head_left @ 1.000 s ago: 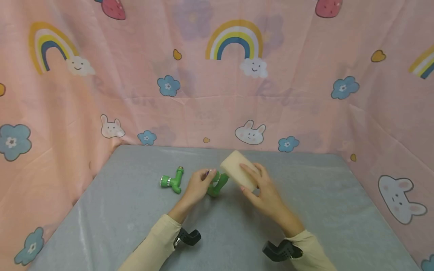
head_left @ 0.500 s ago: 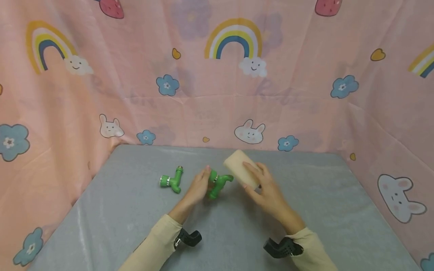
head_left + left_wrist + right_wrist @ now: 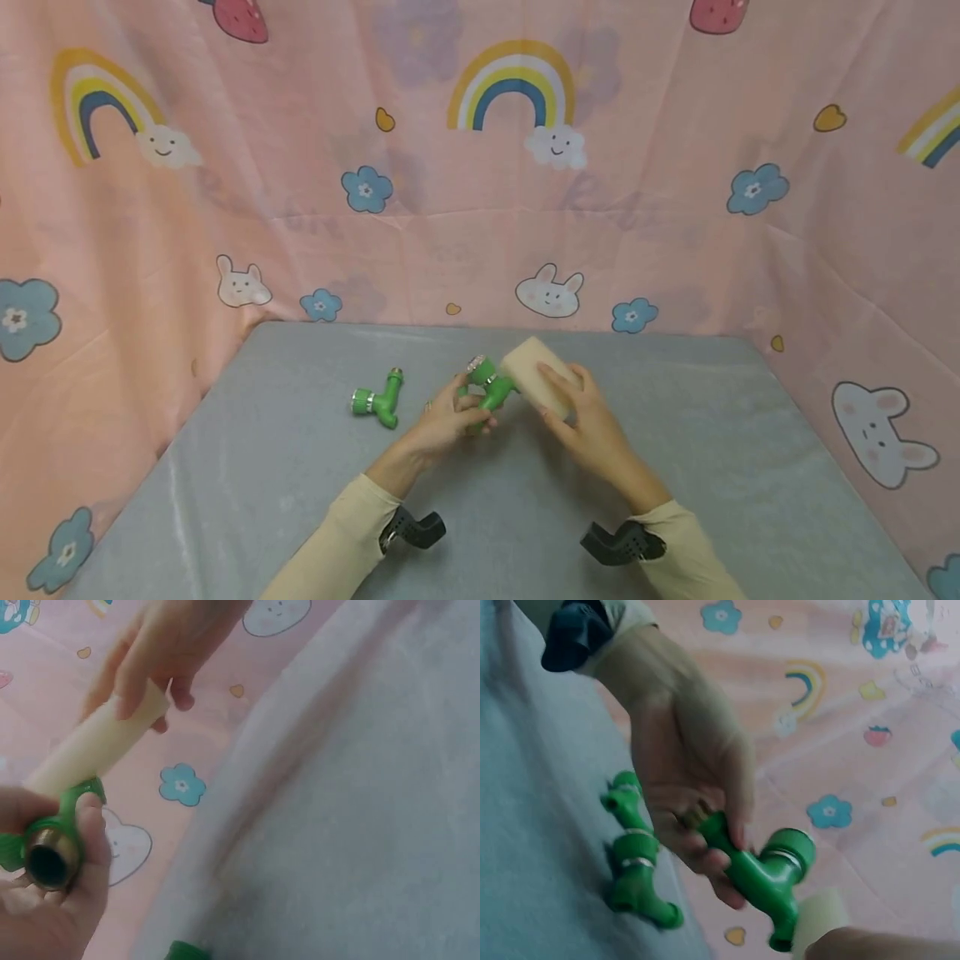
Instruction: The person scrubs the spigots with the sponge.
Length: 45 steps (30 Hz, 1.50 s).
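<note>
My left hand [image 3: 447, 421] grips a green plastic faucet [image 3: 497, 392] by its inlet end, knob tilted up and spout to the right. The brass threaded inlet faces the camera in the left wrist view, with fingers curled round the green body. A cream block-shaped sponge [image 3: 531, 371] is held between the thumb and fingers of my right hand [image 3: 592, 425]. The sponge's left edge meets the faucet's spout in the head view. In the right wrist view, the sponge [image 3: 817, 919] appears at the spout, mostly hidden behind my right hand.
Another green faucet [image 3: 381, 402] lies on the grey table cloth [image 3: 300, 492], left of my hands. The right wrist view shows two green faucets [image 3: 634, 881] on the cloth, close together. A pink printed curtain [image 3: 420, 250] hangs behind and at both sides. Each wrist wears a black bracket.
My left hand has turned the faucet and shifted its fingers from near the knob down to the inlet end. The right hand has kept the sponge and moved slightly right.
</note>
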Each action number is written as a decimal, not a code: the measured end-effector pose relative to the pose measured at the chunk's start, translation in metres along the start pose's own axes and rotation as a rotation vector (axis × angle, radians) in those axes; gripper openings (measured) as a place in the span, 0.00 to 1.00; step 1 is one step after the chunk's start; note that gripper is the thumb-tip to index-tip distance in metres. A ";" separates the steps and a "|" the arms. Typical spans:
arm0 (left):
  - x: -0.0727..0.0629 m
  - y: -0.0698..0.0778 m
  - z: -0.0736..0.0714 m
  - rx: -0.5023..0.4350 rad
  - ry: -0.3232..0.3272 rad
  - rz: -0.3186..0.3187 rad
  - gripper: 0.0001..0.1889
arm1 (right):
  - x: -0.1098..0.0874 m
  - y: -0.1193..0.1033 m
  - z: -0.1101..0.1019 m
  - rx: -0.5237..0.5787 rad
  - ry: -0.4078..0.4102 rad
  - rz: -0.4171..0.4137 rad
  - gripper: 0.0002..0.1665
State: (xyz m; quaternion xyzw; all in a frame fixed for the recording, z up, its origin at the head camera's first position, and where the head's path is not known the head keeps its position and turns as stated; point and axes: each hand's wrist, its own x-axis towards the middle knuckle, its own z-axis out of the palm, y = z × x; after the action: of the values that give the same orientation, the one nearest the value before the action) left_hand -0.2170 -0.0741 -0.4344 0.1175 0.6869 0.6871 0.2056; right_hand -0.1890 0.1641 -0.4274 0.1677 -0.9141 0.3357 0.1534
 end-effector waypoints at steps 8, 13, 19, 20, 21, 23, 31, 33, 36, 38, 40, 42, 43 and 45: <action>0.001 -0.003 -0.003 0.025 0.122 -0.016 0.26 | 0.002 0.002 -0.015 -0.066 0.098 -0.074 0.38; 0.002 -0.002 -0.002 0.046 0.104 0.002 0.20 | 0.002 -0.014 -0.005 -0.032 0.124 -0.335 0.40; 0.001 -0.001 -0.003 0.080 0.068 0.008 0.21 | 0.001 -0.009 0.005 -0.063 0.136 -0.260 0.41; 0.001 -0.001 -0.004 0.085 0.068 0.003 0.21 | 0.001 -0.005 0.005 -0.070 0.142 -0.229 0.40; 0.001 -0.001 -0.004 0.088 0.072 0.003 0.21 | 0.002 -0.001 0.003 -0.080 0.149 -0.197 0.39; 0.001 0.000 -0.005 0.099 0.089 -0.001 0.20 | 0.003 0.008 0.000 -0.089 0.154 -0.141 0.38; 0.001 0.002 -0.004 0.146 0.172 0.066 0.14 | 0.006 0.006 -0.007 -0.004 0.219 -0.146 0.42; 0.001 0.002 -0.003 0.156 0.186 0.084 0.14 | 0.005 -0.002 -0.002 -0.010 0.203 -0.214 0.41; 0.001 0.003 -0.002 0.184 0.208 0.107 0.13 | 0.002 -0.012 0.008 -0.064 0.169 -0.261 0.39; 0.002 0.003 -0.001 0.209 0.219 0.126 0.12 | 0.000 -0.013 0.013 -0.098 0.163 -0.246 0.40; 0.001 0.003 0.000 0.228 0.221 0.138 0.11 | 0.000 -0.008 0.016 -0.124 0.179 -0.211 0.41; 0.001 0.002 0.001 0.247 0.227 0.147 0.11 | 0.001 -0.001 0.015 -0.129 0.202 -0.169 0.41; 0.001 0.002 0.001 0.254 0.228 0.148 0.11 | 0.001 0.002 0.013 -0.130 0.212 -0.145 0.40; 0.001 0.001 0.001 0.270 0.245 0.143 0.10 | 0.002 0.005 0.008 -0.126 0.231 -0.091 0.39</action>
State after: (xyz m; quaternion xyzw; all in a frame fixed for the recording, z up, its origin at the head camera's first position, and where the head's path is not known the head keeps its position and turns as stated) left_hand -0.2176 -0.0728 -0.4331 0.1081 0.7826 0.6107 0.0538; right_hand -0.1942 0.1624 -0.4353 0.1591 -0.9011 0.2873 0.2831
